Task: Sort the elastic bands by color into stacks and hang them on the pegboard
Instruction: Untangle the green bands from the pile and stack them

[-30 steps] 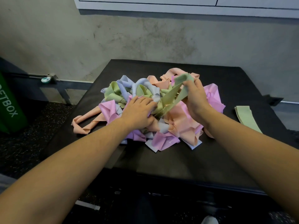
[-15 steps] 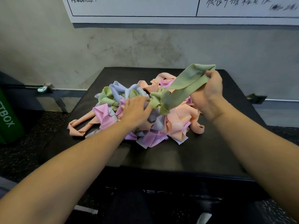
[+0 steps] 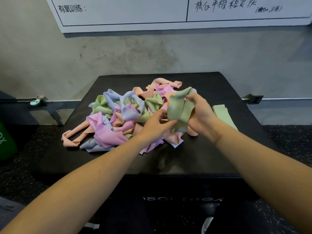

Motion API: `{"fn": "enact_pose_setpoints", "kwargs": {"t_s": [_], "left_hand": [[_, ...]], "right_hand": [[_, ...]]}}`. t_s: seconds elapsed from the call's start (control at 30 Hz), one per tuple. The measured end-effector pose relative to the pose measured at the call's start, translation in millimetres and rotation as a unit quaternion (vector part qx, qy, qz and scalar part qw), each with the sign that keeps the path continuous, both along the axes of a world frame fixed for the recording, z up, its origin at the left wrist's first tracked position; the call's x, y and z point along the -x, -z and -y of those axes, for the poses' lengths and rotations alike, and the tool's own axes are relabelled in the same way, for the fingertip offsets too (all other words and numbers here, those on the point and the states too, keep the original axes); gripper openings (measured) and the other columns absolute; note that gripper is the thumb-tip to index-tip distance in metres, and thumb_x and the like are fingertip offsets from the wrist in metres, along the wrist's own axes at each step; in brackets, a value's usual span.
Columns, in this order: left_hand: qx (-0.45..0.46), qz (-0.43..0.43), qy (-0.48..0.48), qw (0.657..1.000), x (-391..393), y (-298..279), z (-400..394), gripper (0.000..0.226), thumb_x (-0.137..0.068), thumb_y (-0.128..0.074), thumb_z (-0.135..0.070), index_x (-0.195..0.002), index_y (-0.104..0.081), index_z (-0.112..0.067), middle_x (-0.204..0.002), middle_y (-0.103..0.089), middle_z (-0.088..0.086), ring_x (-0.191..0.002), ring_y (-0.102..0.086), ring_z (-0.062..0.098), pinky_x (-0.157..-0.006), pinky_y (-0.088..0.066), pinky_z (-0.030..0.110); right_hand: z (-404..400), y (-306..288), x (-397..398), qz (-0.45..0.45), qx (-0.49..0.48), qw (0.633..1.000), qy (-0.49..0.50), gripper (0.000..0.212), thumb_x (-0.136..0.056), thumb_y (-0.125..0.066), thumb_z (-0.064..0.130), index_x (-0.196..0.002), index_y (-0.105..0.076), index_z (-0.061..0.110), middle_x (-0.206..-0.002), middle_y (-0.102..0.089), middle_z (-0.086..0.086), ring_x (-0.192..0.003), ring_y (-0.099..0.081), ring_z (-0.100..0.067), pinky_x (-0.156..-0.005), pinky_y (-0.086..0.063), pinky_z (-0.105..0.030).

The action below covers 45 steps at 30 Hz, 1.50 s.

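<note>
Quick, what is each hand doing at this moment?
Left hand: pinches the lower end of the green band.
Right hand: grips the same green band near its top.
</note>
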<state>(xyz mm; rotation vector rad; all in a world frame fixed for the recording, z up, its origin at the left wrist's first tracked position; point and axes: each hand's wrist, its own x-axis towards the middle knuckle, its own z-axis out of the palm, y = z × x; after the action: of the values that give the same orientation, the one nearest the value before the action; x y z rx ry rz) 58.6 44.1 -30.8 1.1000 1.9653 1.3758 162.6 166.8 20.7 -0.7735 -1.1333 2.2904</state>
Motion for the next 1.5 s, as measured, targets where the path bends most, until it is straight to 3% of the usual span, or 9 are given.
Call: {"fn": "enact_pose_setpoints", "kwargs": {"t_s": [0.13,0.5,0.6,0.8,0.97,1.03,1.13,1.3,1.5], "left_hand": [[-0.034,0.022,-0.042,0.998,-13.6,-13.2,4.5,0.021,-0.1,-0.061,-0.017,-0.12,-0.056,-0.023,-0.105,-0.068,-0.011,-0.091,-0.065,-0.003,-0.069,-0.05,0.007],[-0.152,0.29,-0.043,0.944,-31.2,-46.6,31.5,0.021,-0.102,-0.049,-0.002,-0.114,-0.056,-0.016,-0.073,-0.069,0.003,-0.07,-0.066,0.017,-0.068,-0.055,0.031],[-0.152,0.322,-0.039,0.934,-41.5,-50.1,37.8,0.025,-0.098,-0.044,0.002,-0.114,-0.054,-0.013,-0.073,-0.06,0.007,-0.064,-0.057,0.019,-0.066,-0.049,0.034],[-0.116,0.292,-0.036,0.949,-65.5,-43.0,52.5,0.016,-0.096,-0.059,-0.01,-0.11,-0.056,-0.02,-0.075,-0.056,-0.003,-0.056,-0.042,0.008,-0.059,-0.035,0.022],[-0.072,0.2,-0.006,0.977,-87.7,-40.4,66.9,0.044,-0.082,-0.079,-0.036,-0.122,-0.063,-0.028,-0.072,-0.065,-0.016,-0.056,-0.05,0.001,-0.056,-0.04,0.015],[-0.062,0.191,-0.015,0.98,-98.5,-41.7,72.4,0.043,-0.079,-0.083,-0.036,-0.118,-0.066,-0.032,-0.077,-0.069,-0.013,-0.059,-0.053,0.003,-0.058,-0.043,0.017],[-0.069,0.212,-0.018,0.975,-112.9,-44.2,78.3,0.031,-0.083,-0.082,-0.033,-0.111,-0.068,-0.033,-0.069,-0.067,-0.011,-0.059,-0.047,0.01,-0.062,-0.041,0.027],[-0.077,0.213,-0.014,0.974,-129.8,-52.1,84.5,0.018,-0.096,-0.068,-0.023,-0.113,-0.069,-0.02,-0.055,-0.06,-0.016,-0.046,-0.048,0.004,-0.051,-0.037,0.02],[-0.089,0.222,-0.066,0.969,-129.5,-48.1,85.4,0.012,-0.095,-0.07,-0.035,-0.101,-0.076,-0.026,-0.06,-0.055,-0.009,-0.056,-0.039,0.014,-0.055,-0.035,0.027]], "right_hand": [[-0.1,5.1,-19.9,0.008,-0.059,0.996,-0.059,0.033,-0.099,-0.05,0.019,-0.129,-0.062,0.014,-0.121,-0.071,-0.015,-0.112,-0.068,-0.03,-0.099,-0.054,-0.05],[6.9,2.3,-82.6,0.062,-0.177,0.976,-0.114,0.038,-0.095,-0.055,0.004,-0.132,-0.059,0.004,-0.109,-0.069,-0.019,-0.093,-0.065,-0.027,-0.09,-0.048,-0.046],[17.3,-1.2,-98.6,0.047,-0.176,0.974,-0.135,0.023,-0.094,-0.059,0.004,-0.116,-0.066,0.009,-0.1,-0.07,-0.011,-0.076,-0.067,-0.017,-0.071,-0.057,-0.033],[33.8,-3.2,-122.8,0.061,-0.194,0.975,-0.091,0.01,-0.098,-0.061,0.018,-0.093,-0.06,0.009,-0.061,-0.055,0.003,-0.045,-0.048,-0.005,-0.043,-0.039,-0.017],[47.2,-1.1,-136.8,0.06,-0.179,0.975,-0.115,0.028,-0.085,-0.07,0.04,-0.095,-0.07,0.014,-0.094,-0.063,-0.008,-0.092,-0.059,-0.025,-0.087,-0.044,-0.034],[51.2,1.4,-141.3,0.072,-0.178,0.973,-0.131,0.028,-0.084,-0.069,0.046,-0.092,-0.069,0.018,-0.1,-0.064,-0.008,-0.094,-0.06,-0.025,-0.085,-0.047,-0.036],[62.9,-1.6,-148.3,0.095,-0.186,0.969,-0.131,0.024,-0.092,-0.06,0.041,-0.092,-0.069,0.019,-0.089,-0.064,0.0,-0.075,-0.061,-0.013,-0.061,-0.05,-0.022],[82.2,-1.7,-154.3,0.09,-0.2,0.966,-0.139,0.026,-0.097,-0.049,0.02,-0.105,-0.073,0.013,-0.086,-0.07,-0.007,-0.078,-0.064,-0.018,-0.078,-0.052,-0.034],[94.0,-2.3,-156.5,0.063,-0.206,0.974,-0.075,0.014,-0.09,-0.049,0.017,-0.096,-0.06,0.012,-0.068,-0.05,-0.008,-0.061,-0.042,-0.018,-0.059,-0.035,-0.028]]}}
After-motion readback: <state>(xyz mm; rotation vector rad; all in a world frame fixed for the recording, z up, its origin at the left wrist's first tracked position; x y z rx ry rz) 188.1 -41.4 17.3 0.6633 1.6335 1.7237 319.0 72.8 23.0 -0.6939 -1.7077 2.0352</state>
